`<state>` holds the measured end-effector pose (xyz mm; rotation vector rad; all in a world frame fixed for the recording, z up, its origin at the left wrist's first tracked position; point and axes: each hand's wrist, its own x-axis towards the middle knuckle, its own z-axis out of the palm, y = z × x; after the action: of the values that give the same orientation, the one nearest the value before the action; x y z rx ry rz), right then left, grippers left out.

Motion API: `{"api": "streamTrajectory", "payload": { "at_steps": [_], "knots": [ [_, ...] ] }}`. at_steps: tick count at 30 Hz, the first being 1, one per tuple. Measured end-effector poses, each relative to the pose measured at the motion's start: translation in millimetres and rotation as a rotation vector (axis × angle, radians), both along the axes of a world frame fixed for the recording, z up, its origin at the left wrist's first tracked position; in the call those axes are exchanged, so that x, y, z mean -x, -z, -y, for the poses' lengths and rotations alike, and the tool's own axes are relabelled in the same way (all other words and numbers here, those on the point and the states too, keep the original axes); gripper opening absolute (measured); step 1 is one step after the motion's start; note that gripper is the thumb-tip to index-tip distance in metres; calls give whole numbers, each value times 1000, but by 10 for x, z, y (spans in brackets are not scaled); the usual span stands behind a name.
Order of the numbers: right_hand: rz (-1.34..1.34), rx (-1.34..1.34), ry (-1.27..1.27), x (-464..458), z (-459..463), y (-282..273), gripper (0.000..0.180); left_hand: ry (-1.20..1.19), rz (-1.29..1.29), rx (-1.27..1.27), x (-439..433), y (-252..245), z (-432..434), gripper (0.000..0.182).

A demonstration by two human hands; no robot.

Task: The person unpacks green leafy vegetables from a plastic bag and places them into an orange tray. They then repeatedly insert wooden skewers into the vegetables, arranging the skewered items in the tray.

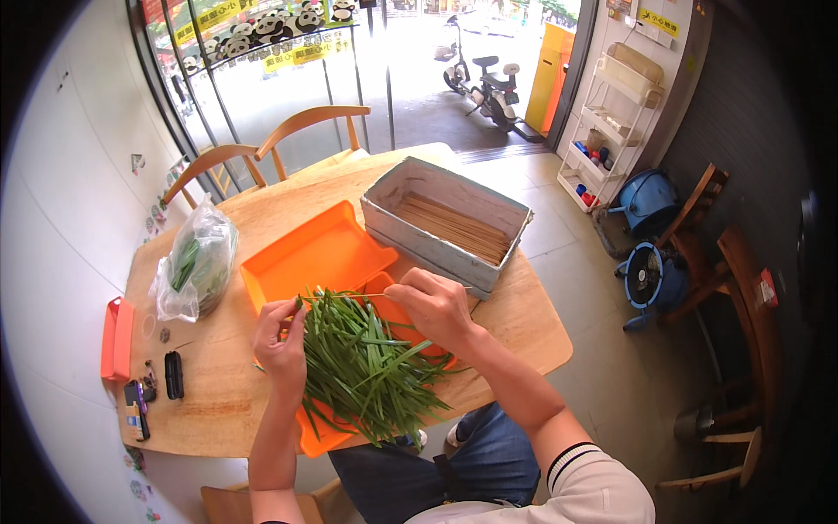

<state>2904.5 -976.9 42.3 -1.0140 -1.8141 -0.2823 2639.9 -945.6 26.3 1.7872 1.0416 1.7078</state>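
A thin bamboo skewer [357, 296] lies level between my two hands. My right hand [432, 309] pinches it, and its other end sticks out past the knuckles. At the left end, the fingertips of my left hand [280, 337] grip a small folded bit of green leaf [299, 302] against the skewer. Below both hands, a large heap of long flat green leaves [373, 373], which look like garlic chives, covers much of an orange tray [327, 435]. Behind the heap sits a second orange tray [308, 252], its visible floor bare. Many skewers [452, 226] fill the bottom of a worn grey box [425, 252].
On the wooden table [216, 409], a plastic bag of greens [203, 262] stands left. Nearby are a black case [173, 374], a phone [136, 409] and a coral-coloured holder [116, 340]. Wooden chairs [314, 121] stand behind; a blue fan [643, 275] is on the floor right.
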Motion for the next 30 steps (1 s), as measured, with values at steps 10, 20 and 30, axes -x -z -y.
{"api": "streamTrajectory", "payload": {
  "at_steps": [10, 20, 30],
  "knots": [
    [-11, -21, -9, 14, -5, -20, 18, -42, -149, -119, -6, -63, 20, 29],
    [3, -13, 16, 44, 21, -62, 22, 203, 413, 301, 32, -14, -46, 22],
    [7, 5, 2, 46, 33, -69, 19, 182, 313, 229, 13, -28, -25, 22]
  ]
}}
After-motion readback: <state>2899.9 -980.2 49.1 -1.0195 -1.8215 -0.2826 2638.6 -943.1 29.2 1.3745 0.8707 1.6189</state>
